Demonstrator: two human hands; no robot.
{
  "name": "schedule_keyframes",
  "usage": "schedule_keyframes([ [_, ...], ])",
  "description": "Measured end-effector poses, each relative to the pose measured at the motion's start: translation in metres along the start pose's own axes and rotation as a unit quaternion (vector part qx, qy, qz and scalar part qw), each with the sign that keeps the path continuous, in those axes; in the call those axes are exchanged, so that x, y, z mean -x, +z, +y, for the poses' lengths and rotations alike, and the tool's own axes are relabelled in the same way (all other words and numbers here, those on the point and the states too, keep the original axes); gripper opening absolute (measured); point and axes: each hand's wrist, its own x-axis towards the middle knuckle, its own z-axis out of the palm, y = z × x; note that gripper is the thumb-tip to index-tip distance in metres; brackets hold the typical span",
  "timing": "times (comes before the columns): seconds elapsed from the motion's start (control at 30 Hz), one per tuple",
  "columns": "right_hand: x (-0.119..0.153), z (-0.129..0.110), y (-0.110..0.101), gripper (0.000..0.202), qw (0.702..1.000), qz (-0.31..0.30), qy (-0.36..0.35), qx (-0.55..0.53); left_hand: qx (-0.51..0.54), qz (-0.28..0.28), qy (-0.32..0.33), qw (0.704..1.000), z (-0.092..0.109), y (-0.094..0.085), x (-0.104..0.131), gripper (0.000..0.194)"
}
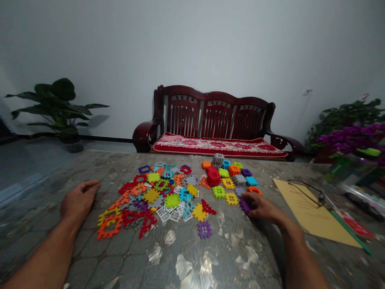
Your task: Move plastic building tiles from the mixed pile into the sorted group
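Observation:
My right hand (263, 206) is at the right-hand group of toothed plastic building pieces, its fingers closed on a purple building piece (245, 206) at the table surface. My left hand (78, 201) rests on the table left of the larger pile, fingers loosely stretched out and holding nothing. That pile mixes yellow pieces (150, 196), red pieces (148, 224), orange pieces (110, 228) and white window-shaped pieces (163, 214). On the right, the pieces lie by colour, some stacked, among them a red stack (213, 176) and a grey stack (218, 160). One purple square piece (204, 229) lies apart, nearer me.
A brown paper envelope (313, 212) lies at the right with glasses (321, 198) on it and a green pencil (350, 230) across its edge. Purple flowers (355, 138) stand beyond. Behind the patterned table (192, 265) is a wooden bench (218, 116).

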Motion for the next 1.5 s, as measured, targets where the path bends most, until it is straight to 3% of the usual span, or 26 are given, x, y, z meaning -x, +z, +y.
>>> schedule_keyframes([
  [0.47, -0.004, 0.010, 0.002, 0.066, 0.999, 0.016, -0.018, 0.048, 0.013, -0.009, -0.003, 1.000, 0.008, -0.005, 0.007, 0.043],
  [0.83, -0.001, 0.002, -0.001, 0.073, 0.998, 0.022, 0.021, 0.048, 0.021, -0.004, 0.001, 1.000, -0.003, 0.003, -0.002, 0.044],
  [0.93, 0.000, 0.000, -0.005, 0.064, 0.997, 0.059, 0.005, 0.043, 0.027, -0.002, 0.012, 1.000, -0.006, 0.006, -0.006, 0.041],
  [1.07, -0.005, -0.013, -0.003, 0.046, 0.987, 0.134, -0.068, 0.057, 0.050, -0.003, 0.039, 0.998, -0.011, 0.013, -0.012, 0.036],
  [1.17, -0.013, -0.034, 0.013, 0.042, 0.984, 0.146, -0.090, 0.038, 0.093, -0.012, 0.072, 0.993, -0.013, 0.020, -0.014, 0.032],
  [1.33, -0.027, -0.085, 0.064, 0.037, 0.985, 0.111, -0.132, 0.000, 0.193, -0.046, 0.129, 0.972, -0.016, 0.031, -0.014, 0.035],
  [1.5, -0.041, -0.138, 0.116, 0.031, 0.968, 0.088, -0.235, 0.015, 0.247, -0.117, 0.184, 0.944, -0.010, 0.033, -0.005, 0.037],
])
